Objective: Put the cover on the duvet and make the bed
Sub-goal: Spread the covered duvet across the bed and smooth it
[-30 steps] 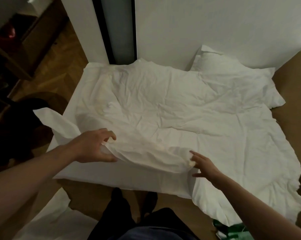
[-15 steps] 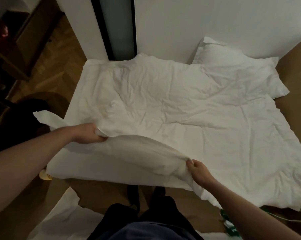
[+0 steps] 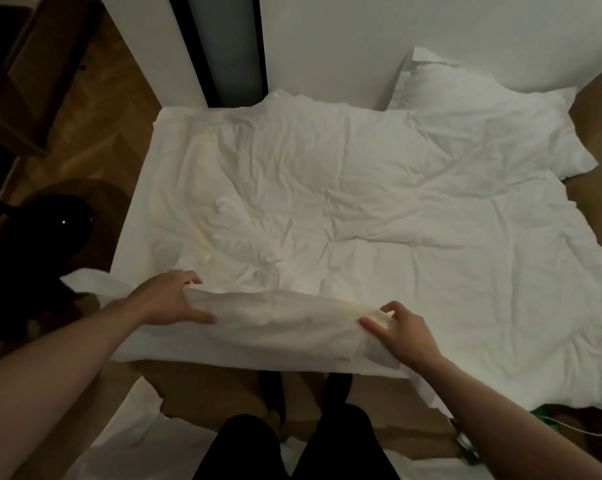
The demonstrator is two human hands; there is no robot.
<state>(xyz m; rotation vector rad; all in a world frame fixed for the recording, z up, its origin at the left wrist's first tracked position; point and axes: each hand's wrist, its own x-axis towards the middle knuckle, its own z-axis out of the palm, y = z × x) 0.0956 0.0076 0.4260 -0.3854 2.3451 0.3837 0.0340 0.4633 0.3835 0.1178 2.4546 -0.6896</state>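
Note:
A crumpled white duvet cover (image 3: pixel 344 202) lies spread over the bed (image 3: pixel 133 244), its right side hanging off the mattress. Its near edge is lifted into a raised fold (image 3: pixel 279 317) between my hands. My left hand (image 3: pixel 168 299) grips the left end of that fold, thumb underneath. My right hand (image 3: pixel 400 330) pinches the right end, fingers curled into the cloth. A white pillow (image 3: pixel 483 109) leans at the head by the wall. Whether the duvet is inside the cover cannot be told.
More white fabric (image 3: pixel 130 441) lies on the floor at my feet, near my dark trousers (image 3: pixel 292 448). A dark round object (image 3: pixel 40 233) and wooden furniture (image 3: pixel 19 81) stand left of the bed. A green item (image 3: pixel 545 412) peeks out at the lower right.
Both hands have drawn the near edge of the cover up and taut between them. My right hand, open a second ago, now pinches the cloth. The view has shifted closer.

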